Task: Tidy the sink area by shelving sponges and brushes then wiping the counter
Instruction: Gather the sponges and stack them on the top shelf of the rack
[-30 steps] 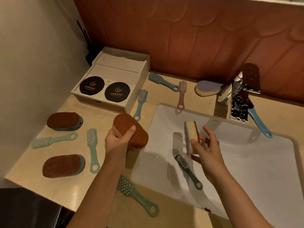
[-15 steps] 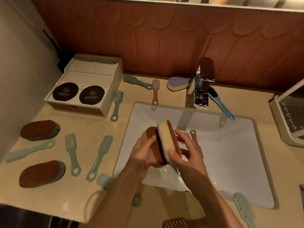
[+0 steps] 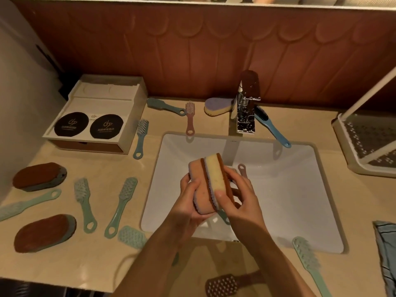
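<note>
Two sponges (image 3: 213, 174), judged light, soft and squashy, are held pressed together above the sink (image 3: 295, 200), clasped across their broad faces by the curled left hand (image 3: 188, 202) and right hand (image 3: 244, 196).

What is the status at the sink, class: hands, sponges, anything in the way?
Left hand and right hand both hold the two sponges, pressed together above the sink. Pink brush lies in the sink behind them. Rack at right.

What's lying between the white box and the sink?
A blue-grey brush lies on the counter between the white box and the sink, bristles toward the wall. The head view shows it.
</note>
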### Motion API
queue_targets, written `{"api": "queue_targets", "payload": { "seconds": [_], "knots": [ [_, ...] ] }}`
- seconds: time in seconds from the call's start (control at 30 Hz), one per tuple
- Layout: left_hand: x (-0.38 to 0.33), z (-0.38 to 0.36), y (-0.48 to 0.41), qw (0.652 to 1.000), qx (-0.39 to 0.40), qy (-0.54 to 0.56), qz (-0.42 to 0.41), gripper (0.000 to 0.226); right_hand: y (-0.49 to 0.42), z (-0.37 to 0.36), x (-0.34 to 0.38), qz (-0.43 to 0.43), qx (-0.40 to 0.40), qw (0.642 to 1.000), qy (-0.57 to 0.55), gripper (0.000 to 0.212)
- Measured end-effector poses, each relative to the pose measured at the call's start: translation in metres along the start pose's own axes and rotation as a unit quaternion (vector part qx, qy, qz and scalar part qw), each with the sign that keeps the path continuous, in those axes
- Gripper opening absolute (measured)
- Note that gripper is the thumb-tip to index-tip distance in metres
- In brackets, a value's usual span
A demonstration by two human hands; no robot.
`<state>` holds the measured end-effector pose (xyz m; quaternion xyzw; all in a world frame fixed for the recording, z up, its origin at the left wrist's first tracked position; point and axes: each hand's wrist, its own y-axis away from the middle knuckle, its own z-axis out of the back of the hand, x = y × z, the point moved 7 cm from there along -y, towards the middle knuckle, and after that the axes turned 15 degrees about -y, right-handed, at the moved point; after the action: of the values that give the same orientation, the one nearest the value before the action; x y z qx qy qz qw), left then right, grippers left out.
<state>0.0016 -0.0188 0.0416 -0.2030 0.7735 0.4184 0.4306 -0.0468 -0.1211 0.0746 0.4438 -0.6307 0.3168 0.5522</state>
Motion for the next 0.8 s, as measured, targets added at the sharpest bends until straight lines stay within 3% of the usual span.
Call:
{"api": "queue_targets", "payload": {
  "seconds": [0.13,0.27,0.47,0.6,0.8],
  "knots": [
    [0.003,-0.003,0.001,1.0,0.003,0.002,0.019,0.043,0.003,0.004,-0.007,-0.002,-0.01,1.0,0.01,0.052],
    [0.002,-0.007,0.004,0.998,0.015,-0.058,0.021,0.062,0.005,0.007,-0.006,-0.024,0.006,0.999,0.031,0.057],
    [-0.012,0.003,0.005,0.985,0.024,-0.17,-0.001,0.061,-0.001,0.023,0.008,-0.032,0.02,0.998,0.05,0.033],
    [-0.028,-0.004,0.011,0.94,0.124,-0.317,-0.025,0.075,-0.013,0.033,0.018,-0.045,0.003,0.998,0.045,0.035],
    [-0.051,-0.02,0.016,0.869,0.229,-0.436,-0.044,0.074,-0.018,0.019,0.009,-0.156,0.12,0.975,0.099,0.059]
  ]
}}
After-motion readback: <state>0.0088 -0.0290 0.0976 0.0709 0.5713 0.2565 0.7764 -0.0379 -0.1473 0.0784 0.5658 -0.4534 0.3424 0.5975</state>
